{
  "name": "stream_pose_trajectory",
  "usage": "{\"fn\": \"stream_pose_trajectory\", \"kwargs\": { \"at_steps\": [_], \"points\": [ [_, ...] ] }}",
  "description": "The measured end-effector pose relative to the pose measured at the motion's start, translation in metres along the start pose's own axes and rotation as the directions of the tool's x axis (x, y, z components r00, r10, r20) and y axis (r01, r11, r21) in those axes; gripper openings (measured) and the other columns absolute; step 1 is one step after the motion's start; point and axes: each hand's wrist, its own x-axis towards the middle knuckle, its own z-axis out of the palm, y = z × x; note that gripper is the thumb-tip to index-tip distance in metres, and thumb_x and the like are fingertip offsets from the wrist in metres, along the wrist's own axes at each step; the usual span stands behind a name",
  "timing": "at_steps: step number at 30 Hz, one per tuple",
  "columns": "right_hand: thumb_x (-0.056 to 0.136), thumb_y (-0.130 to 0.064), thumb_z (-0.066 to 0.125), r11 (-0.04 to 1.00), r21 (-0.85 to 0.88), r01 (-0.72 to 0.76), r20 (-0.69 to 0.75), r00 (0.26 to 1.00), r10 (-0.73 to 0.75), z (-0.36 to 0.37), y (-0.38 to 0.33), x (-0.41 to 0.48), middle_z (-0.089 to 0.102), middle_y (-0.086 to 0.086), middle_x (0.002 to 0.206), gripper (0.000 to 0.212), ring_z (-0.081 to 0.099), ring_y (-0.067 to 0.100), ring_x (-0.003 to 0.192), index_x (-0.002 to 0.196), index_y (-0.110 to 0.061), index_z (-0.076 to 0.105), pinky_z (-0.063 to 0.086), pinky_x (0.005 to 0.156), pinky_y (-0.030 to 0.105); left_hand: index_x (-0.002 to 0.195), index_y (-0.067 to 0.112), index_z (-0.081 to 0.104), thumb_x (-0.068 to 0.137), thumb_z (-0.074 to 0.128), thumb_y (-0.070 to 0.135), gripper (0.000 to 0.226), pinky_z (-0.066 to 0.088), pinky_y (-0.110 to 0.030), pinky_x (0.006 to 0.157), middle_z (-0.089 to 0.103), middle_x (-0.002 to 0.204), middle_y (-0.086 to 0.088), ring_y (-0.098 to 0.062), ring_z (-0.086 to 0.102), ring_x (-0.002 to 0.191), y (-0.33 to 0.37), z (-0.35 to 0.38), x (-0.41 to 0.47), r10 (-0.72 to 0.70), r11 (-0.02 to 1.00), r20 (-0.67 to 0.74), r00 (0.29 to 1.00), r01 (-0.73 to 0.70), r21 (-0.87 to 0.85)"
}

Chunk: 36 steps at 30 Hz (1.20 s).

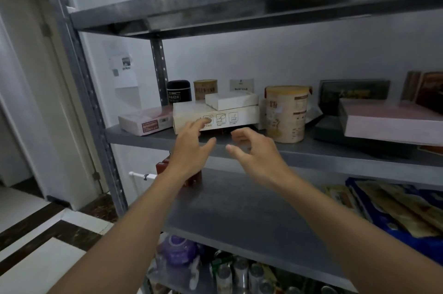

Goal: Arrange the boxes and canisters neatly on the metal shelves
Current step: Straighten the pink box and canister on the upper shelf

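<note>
A cream box with printed icons lies on the middle metal shelf, and a smaller white box rests on top of it. My left hand reaches toward the cream box's front, its fingertips at the lower edge. My right hand hovers just in front of the shelf edge with loosely curled fingers, holding nothing. A tall beige canister stands right of the boxes. Behind them are a black canister and a tan canister. A pink box lies to the left.
A large pink flat box lies on dark boxes at the right. The lower shelf holds a blue patterned box and a red item. Bottles and a purple object sit below. The steel upright stands left.
</note>
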Motion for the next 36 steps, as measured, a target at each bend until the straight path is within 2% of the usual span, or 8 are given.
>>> {"fn": "stream_pose_trajectory", "kwargs": {
  "at_steps": [9, 13, 17, 19, 23, 26, 29, 36],
  "points": [
    [0.094, -0.036, 0.063, 0.943, -0.332, -0.014, -0.093, 0.995, -0.018, -0.042, 0.012, -0.011, 0.056, 0.0, 0.135, 0.049, 0.051, 0.017, 0.125, 0.137, -0.018, 0.05, 0.044, 0.105, 0.04, 0.134, 0.023, 0.052, 0.093, 0.063, 0.022, 0.043, 0.039, -0.028, 0.091, 0.052, 0.125, -0.005, -0.015, 0.049, 0.107, 0.021, 0.024, 0.0, 0.004, 0.998, 0.086, 0.996, 0.001, -0.067],
    [0.086, -0.036, 0.069, 0.697, -0.716, -0.04, -0.229, 0.956, -0.181, -0.081, 0.03, -0.019, 0.05, 0.012, 0.141, 0.061, 0.044, 0.03, 0.131, 0.138, -0.013, 0.047, 0.027, 0.112, 0.044, 0.134, 0.022, 0.052, 0.093, 0.063, 0.021, 0.043, 0.037, -0.026, 0.088, 0.052, 0.125, -0.004, -0.016, 0.049, 0.107, 0.032, 0.035, -0.004, 0.024, 0.995, 0.127, 0.992, -0.011, -0.102],
    [0.084, -0.048, 0.069, 0.469, -0.841, -0.269, -0.274, 0.96, 0.06, -0.131, 0.056, -0.02, 0.011, 0.015, 0.163, 0.091, 0.003, 0.034, 0.151, 0.153, -0.019, 0.016, -0.003, 0.119, 0.055, 0.134, 0.022, 0.052, 0.093, 0.063, 0.021, 0.043, 0.037, -0.025, 0.086, 0.053, 0.123, -0.003, -0.018, 0.051, 0.108, 0.047, 0.05, -0.006, 0.059, 0.992, 0.159, 0.986, -0.04, -0.12],
    [0.082, -0.048, 0.071, 0.41, -0.852, -0.325, -0.282, 0.946, 0.163, -0.151, 0.069, -0.023, 0.006, 0.016, 0.162, 0.095, -0.003, 0.036, 0.15, 0.153, -0.022, 0.012, -0.006, 0.118, 0.058, 0.134, 0.022, 0.052, 0.092, 0.064, 0.021, 0.044, 0.037, -0.025, 0.087, 0.053, 0.124, -0.003, -0.016, 0.051, 0.106, 0.055, 0.058, -0.006, 0.07, 0.99, 0.162, 0.984, -0.048, -0.133],
    [0.08, -0.036, 0.074, 0.383, -0.872, -0.305, -0.253, 0.951, 0.18, -0.17, 0.083, -0.023, 0.034, 0.015, 0.147, 0.081, 0.021, 0.036, 0.144, 0.144, -0.022, 0.027, 0.0, 0.118, 0.061, 0.135, 0.021, 0.052, 0.092, 0.064, 0.022, 0.045, 0.038, -0.026, 0.088, 0.054, 0.125, -0.003, -0.014, 0.049, 0.105, 0.069, 0.07, -0.006, 0.083, 0.989, 0.177, 0.981, -0.06, -0.135],
    [0.082, -0.019, 0.067, 0.403, -0.876, -0.265, -0.24, 0.964, 0.114, -0.173, 0.083, -0.022, 0.05, 0.013, 0.137, 0.064, 0.039, 0.034, 0.133, 0.139, -0.017, 0.038, 0.014, 0.117, 0.053, 0.135, 0.025, 0.051, 0.091, 0.064, 0.025, 0.046, 0.041, -0.03, 0.09, 0.054, 0.124, 0.0, -0.013, 0.05, 0.106, 0.078, 0.077, -0.006, 0.1, 0.989, 0.187, 0.977, -0.078, -0.122],
    [0.083, -0.011, 0.064, 0.429, -0.871, -0.237, -0.265, 0.964, -0.005, -0.183, 0.079, -0.025, 0.056, 0.013, 0.132, 0.056, 0.048, 0.034, 0.124, 0.136, -0.014, 0.046, 0.031, 0.105, 0.043, 0.136, 0.025, 0.052, 0.091, 0.064, 0.023, 0.046, 0.039, -0.027, 0.09, 0.052, 0.122, 0.002, -0.012, 0.049, 0.106, 0.089, 0.08, -0.004, 0.135, 0.984, 0.196, 0.971, -0.108, -0.143],
    [0.08, -0.009, 0.071, 0.546, -0.813, -0.202, -0.333, 0.931, -0.151, -0.213, 0.059, -0.031, 0.059, 0.013, 0.131, 0.062, 0.051, 0.035, 0.121, 0.137, -0.017, 0.048, 0.033, 0.104, 0.042, 0.137, 0.025, 0.05, 0.086, 0.069, 0.015, 0.055, 0.048, -0.038, 0.097, 0.056, 0.126, -0.003, -0.019, 0.053, 0.115, 0.122, 0.093, 0.009, 0.228, 0.962, 0.21, 0.951, -0.186, -0.2]
  ]
}}
